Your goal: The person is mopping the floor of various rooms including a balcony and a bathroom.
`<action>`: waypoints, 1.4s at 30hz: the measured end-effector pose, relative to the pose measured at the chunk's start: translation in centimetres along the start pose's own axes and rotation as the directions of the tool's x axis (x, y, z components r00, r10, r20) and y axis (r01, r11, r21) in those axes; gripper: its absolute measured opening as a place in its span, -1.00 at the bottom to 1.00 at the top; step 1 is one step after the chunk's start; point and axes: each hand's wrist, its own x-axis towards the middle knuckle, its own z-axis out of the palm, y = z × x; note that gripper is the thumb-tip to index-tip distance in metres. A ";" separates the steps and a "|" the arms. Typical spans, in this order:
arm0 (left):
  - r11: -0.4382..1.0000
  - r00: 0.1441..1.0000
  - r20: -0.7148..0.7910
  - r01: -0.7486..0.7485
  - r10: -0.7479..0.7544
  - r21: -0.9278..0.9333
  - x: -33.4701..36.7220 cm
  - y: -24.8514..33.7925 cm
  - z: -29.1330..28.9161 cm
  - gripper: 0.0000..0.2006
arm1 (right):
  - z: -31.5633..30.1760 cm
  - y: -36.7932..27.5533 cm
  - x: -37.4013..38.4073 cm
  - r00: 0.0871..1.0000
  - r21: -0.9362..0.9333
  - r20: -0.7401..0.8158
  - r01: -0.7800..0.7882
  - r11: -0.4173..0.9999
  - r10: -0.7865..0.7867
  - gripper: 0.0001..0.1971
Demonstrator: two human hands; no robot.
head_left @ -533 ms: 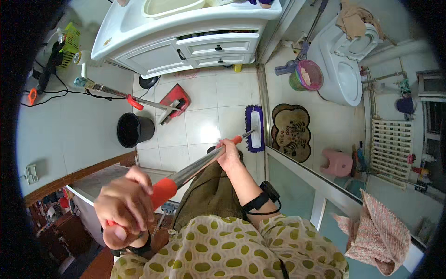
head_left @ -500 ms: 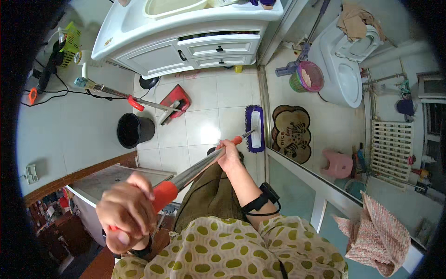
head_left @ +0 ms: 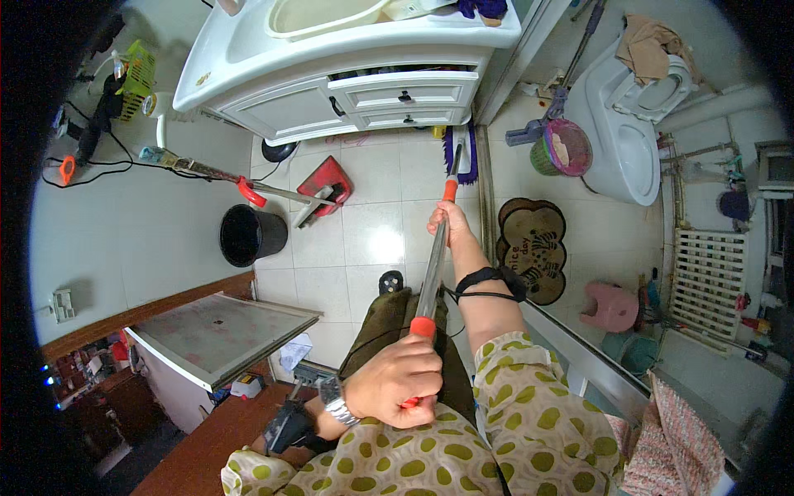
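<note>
at the far-right corner of the floor (head_left: pixel 372 236), mop head (head_left: pixel 472 157) seemingly mid-job — remainder unclear. left hand (head_left: pixel 397 382) and right hand (head_left: pixel 452 225) clasp its pole (head_left: pixel 432 273).

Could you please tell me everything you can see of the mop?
The mop has a shiny, metal-looking pole with an orange grip and, lower down, an orange sleeve. Its flat, purple-fringed head, pale in the middle, is on the tiled floor by the cabinet's right end. The pole slants down and away; the left hand closes on the grip, the right hand on the pole just above the sleeve.
</note>
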 end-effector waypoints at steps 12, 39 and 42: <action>0.994 0.998 -0.049 -0.052 0.047 -0.100 2.8 5.8 -3.8 -0.88 | 2.4 3.5 -5.6 0.996 0.246 0.093 -0.016 0.969 -0.007 -0.78; 0.949 0.718 -0.691 -0.266 0.079 -0.168 1.6 7.4 -12.3 -0.73 | 9.7 2.9 -7.4 0.990 0.101 -0.102 0.113 0.988 -0.103 -0.92; 0.962 0.955 -0.186 -0.254 0.232 -0.101 5.1 3.7 -14.5 -0.83 | 7.7 0.2 -1.8 0.974 0.140 -0.168 0.178 0.974 -0.154 -0.90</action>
